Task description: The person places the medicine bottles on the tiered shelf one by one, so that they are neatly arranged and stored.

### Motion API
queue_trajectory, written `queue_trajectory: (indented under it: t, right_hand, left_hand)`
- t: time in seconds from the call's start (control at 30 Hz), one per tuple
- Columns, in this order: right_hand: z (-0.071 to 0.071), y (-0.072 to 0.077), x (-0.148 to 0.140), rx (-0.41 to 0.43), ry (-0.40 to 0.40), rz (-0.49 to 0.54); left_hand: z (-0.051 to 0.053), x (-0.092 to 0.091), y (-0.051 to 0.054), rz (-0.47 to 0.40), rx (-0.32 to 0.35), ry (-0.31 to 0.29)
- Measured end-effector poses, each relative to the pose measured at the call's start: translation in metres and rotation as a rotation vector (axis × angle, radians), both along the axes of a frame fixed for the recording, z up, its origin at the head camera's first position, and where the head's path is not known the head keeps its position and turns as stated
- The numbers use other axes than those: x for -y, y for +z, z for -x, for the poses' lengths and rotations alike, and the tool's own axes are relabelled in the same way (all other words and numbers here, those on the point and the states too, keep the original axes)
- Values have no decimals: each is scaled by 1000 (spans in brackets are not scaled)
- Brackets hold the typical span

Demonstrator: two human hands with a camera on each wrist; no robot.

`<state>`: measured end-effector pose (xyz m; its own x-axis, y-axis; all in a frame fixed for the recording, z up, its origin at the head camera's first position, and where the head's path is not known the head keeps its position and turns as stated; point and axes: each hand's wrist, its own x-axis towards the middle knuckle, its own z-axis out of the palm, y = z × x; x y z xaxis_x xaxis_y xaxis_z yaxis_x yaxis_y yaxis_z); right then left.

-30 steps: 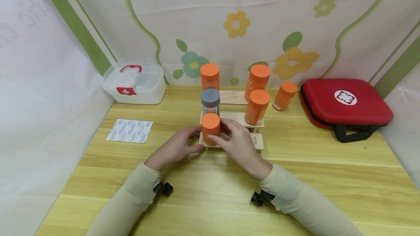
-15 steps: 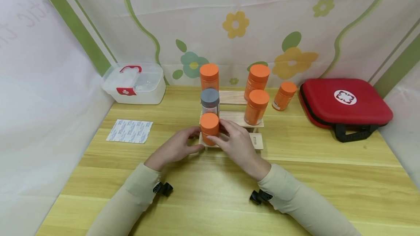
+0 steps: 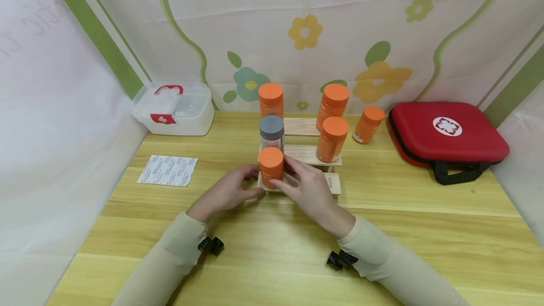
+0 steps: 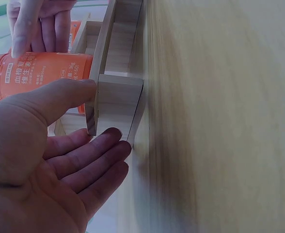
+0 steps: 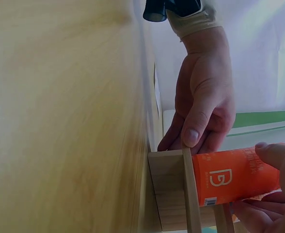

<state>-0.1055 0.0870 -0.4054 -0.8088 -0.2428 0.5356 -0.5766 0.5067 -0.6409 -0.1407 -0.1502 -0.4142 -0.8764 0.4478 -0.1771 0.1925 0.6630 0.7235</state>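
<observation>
A stepped wooden shelf [image 3: 300,154] stands in mid-table. On the left end of its lowest step sits an upright orange bottle [image 3: 271,169], labelled in white print. My right hand [image 3: 312,195] holds this bottle from the right, thumb in front and fingers on its far side, partly hidden. My left hand [image 3: 227,192] grips the step's left end; in the left wrist view its thumb lies at the board's edge and its fingers [image 4: 91,160] reach beside the support. Behind the held bottle stand a grey-capped bottle [image 3: 272,131] and another orange bottle [image 3: 271,100] on the higher steps.
Two orange bottles [image 3: 332,140] stand at the shelf's right, on the middle and top steps. A smaller orange bottle [image 3: 368,125] is beside the shelf. A red first-aid case [image 3: 450,131] lies right; a clear lidded box [image 3: 174,112] and a white printed packet [image 3: 168,170] are left.
My right wrist has shifted slightly right and toward me, and the thumb sits a little lower on the bottle. The bottle, shelf and left hand stay practically where they were.
</observation>
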Motion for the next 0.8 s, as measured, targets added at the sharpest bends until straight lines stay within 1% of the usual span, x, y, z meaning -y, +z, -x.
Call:
queue_trajectory:
  t: [0.13,0.2,0.3,0.4,0.57,0.67,0.8]
  right_hand:
    - [-5,4,-9,56,49,63]
    - [-8,6,-14,58,65,80]
    - [-12,8,-23,22,90,87]
    - [-14,10,-33,-20,105,68]
    - [-17,15,-49,-35,120,64]
    - [-19,17,-59,-44,136,92]
    - [-19,20,-71,-86,181,164]
  left_hand:
    - [0,-1,1,10,1,2]
    - [0,-1,2,12,4,3]
    - [0,-1,1,14,7,1]
    - [0,0,1,17,6,0]
    - [0,0,2,19,8,-2]
    - [0,0,2,20,12,-4]
    - [-1,0,2,22,22,4]
